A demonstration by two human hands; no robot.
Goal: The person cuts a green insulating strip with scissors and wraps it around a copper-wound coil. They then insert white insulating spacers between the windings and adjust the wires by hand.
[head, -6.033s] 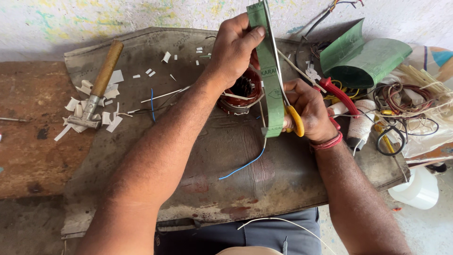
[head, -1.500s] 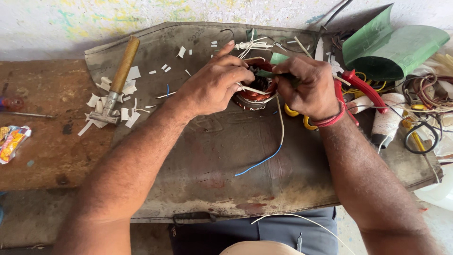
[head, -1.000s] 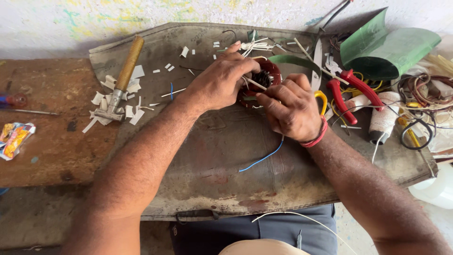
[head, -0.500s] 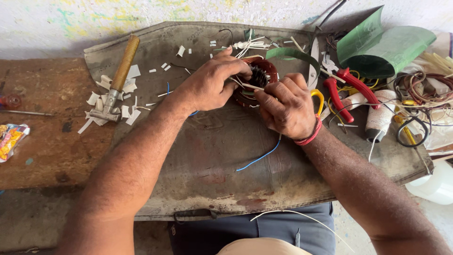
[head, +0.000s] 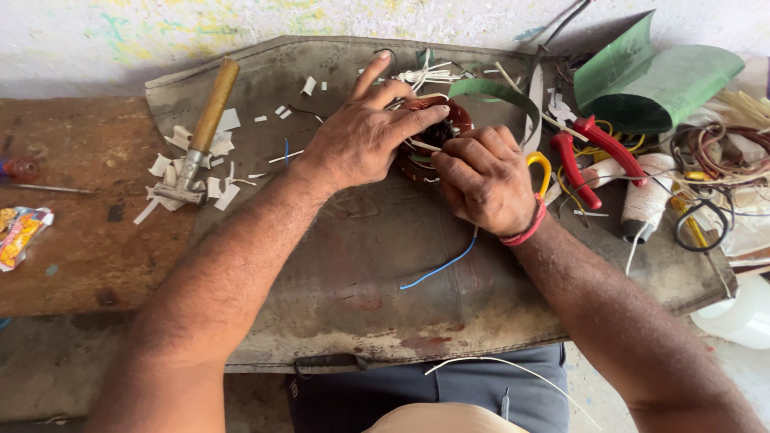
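At the far left edge of the surface (head: pixel 72 265), a small crumpled wrapper (head: pixel 22 234), yellow and orange with red marks, is seen lying flat; its print is too small to be made out. Further right, on a dark mat (head: pixel 361 265), a hammer (head: pixel 200 132) with a wooden handle is laid among white paper scraps (head: pixel 220 148), which suggests that cutting of insulation slips is already done.

The wound coil (head: pixel 437 136), reddish-brown with copper windings, is held at the middle of the mat, toward its far edge. It is steadied by the left hand (head: pixel 361 140), whose grip is spread: the fingers are laid over the coil's near-left side and the index finger is raised. The right hand (head: pixel 485 180) is pressed close against the coil's right side, its grip pinched together on something small at the windings; whether a wire or a slip is pinched cannot be told. The work is judged to be midway: white ties (head: pixel 421 76) and a loose blue wire (head: pixel 437 269) are still untrimmed, and a green strip (head: pixel 497 92) is curled behind the coil, not yet fitted.

To the right, red pliers (head: pixel 589 148) and a white thread spool (head: pixel 646 196) are left within reach. At the far right, a folded green sheet (head: pixel 650 76) is propped by the wall, plain and unlabelled. No signs are seen.
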